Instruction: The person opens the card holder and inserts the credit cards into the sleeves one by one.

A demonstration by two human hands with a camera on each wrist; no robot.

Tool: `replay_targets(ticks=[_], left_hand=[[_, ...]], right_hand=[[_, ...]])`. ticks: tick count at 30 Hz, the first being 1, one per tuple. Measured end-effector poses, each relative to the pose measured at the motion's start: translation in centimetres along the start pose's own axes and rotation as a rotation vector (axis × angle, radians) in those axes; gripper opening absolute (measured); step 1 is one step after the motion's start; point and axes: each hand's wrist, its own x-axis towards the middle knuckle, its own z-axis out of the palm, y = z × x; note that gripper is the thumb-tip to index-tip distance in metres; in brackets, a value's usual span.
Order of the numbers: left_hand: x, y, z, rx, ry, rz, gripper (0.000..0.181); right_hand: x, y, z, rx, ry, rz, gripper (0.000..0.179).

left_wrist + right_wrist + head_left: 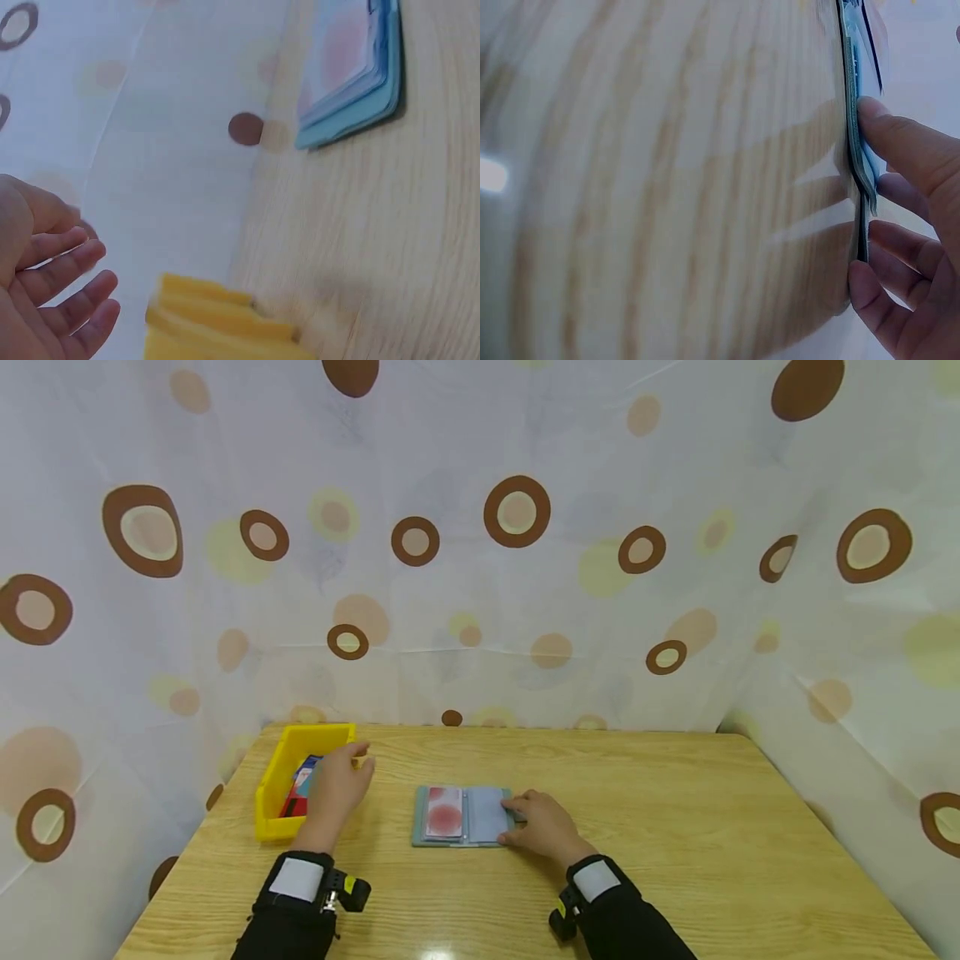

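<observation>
A: Report the fingers.
B: Left hand [339,787]: loosely curved, slightly apart, holding nothing, at the 3 o'clock side of the yellow bin [277,828]. Right hand [546,827]: fingers spread, thumb resting on the 3 o'clock edge of the open card book [486,815], which lies on the worktop [712,843]. The bin is at the book's 9 o'clock.
A: Possible faults?
B: The book could shift if the thumb pushes sideways; a low left hand could catch the bin's rim.
A: View differences?
B: Head view shows red and blue items [295,802] inside the bin; left wrist view shows only its blurred outside, but reveals the bare palm.
</observation>
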Motion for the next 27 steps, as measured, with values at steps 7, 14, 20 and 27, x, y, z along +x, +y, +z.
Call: replay_targets(ticks=[7, 14, 20, 27], left_hand=[[1.4, -4.3, -2.2, -0.011, 0.042, -0.208, 0.038], [1.3, -7.8, -0.7, 0.114, -0.112, -0.285, 0.044], [1.2, -8.0, 0.4, 0.186, -0.148, -0.309, 0.054], [1.2, -8.1, 0.9, 0.272, -0.091, -0.256, 0.049]], right_hand=[[-0.2, 0.0, 0.1, 0.010, 0.018, -0.011, 0.059], [-0.2, 0.1, 0.2, 0.010, 0.009, -0.001, 0.059], [-0.3, 0.0, 0.3, 0.020, 0.006, 0.004, 0.059], [-0.3, 0.0, 0.1, 0.004, 0.012, -0.001, 0.059]])
